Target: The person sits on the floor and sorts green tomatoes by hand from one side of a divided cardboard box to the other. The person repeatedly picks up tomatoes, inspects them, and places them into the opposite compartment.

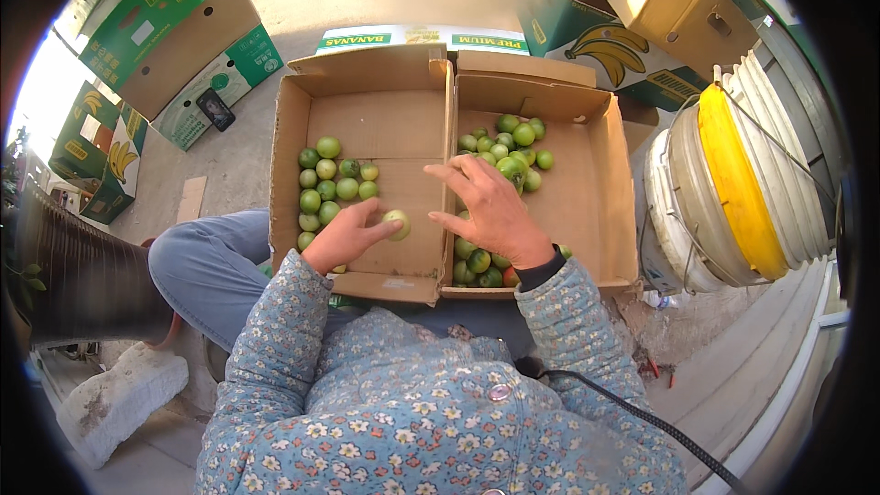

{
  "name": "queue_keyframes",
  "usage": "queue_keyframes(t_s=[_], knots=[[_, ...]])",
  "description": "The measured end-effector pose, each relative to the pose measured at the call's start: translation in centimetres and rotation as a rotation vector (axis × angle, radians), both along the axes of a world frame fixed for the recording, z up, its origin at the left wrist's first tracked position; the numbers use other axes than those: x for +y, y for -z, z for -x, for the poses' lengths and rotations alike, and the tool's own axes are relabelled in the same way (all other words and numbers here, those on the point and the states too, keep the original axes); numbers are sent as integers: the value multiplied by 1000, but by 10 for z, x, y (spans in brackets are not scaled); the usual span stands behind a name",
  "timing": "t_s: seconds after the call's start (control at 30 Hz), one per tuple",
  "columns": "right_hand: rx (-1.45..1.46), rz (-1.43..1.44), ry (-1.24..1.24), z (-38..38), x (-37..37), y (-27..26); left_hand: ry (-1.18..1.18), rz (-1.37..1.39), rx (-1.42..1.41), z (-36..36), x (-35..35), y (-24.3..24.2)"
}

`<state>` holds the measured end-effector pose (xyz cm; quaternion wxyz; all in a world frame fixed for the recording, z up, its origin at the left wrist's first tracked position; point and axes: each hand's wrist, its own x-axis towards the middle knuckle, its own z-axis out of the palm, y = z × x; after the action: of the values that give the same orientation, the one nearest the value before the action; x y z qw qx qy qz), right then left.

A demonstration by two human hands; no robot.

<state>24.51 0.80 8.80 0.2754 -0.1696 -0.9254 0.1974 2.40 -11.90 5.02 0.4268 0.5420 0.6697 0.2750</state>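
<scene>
My left hand (pixel 352 228) grips a pale green tomato (pixel 397 226) between thumb and fingers, above the floor of the left cardboard box (pixel 375 110). Rows of green tomatoes (pixel 328 190) lie along that box's left side. My right hand (pixel 493 210) is held over the wall between the two boxes, fingers spread and with nothing between them. Beneath and beyond it, the right cardboard box (pixel 577 227) contains loose green tomatoes (pixel 510 141) in a far heap and a near heap. One reddish tomato (pixel 510 277) shows close to my right wrist, which partly hides the near heap.
Stacked buckets (pixel 742 172), one yellow, lie tilted at the right. Banana cartons (pixel 605 48) stand behind, with more cartons (pixel 199 48) at the far left. A phone (pixel 215 109) leans against one. A black cable (pixel 632 412) runs from my waist to the lower right.
</scene>
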Motion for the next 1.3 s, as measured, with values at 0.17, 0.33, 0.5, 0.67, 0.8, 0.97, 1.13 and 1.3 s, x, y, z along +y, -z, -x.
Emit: queue_keyframes(t_s=[0.17, 0.33, 0.5, 0.67, 0.8, 0.97, 1.13, 1.3], knots=[[149, 91, -249, 6, -10, -12, -84, -267, -537, -33, 8, -22], [155, -77, 10, 5, -4, -1, -152, -245, -222, -28, 7, -13], [54, -191, 630, -8, 20, 9, -71, 65, 972, 19, -18, 22], [111, -248, 599, -3, 17, 8, -190, -164, 931, 15, -2, 33], [69, -155, 497, -3, 14, 14, -147, -406, 1009, 7, 22, 48], [16, -42, 339, -2, 11, 20, -42, -394, 1197, 13, 25, 73], [80, 5, 229, -1, 10, 15, -153, -416, 927, 7, 29, 54], [106, 96, -73, 5, -1, -3, -343, -451, -139, -36, 23, 4]])
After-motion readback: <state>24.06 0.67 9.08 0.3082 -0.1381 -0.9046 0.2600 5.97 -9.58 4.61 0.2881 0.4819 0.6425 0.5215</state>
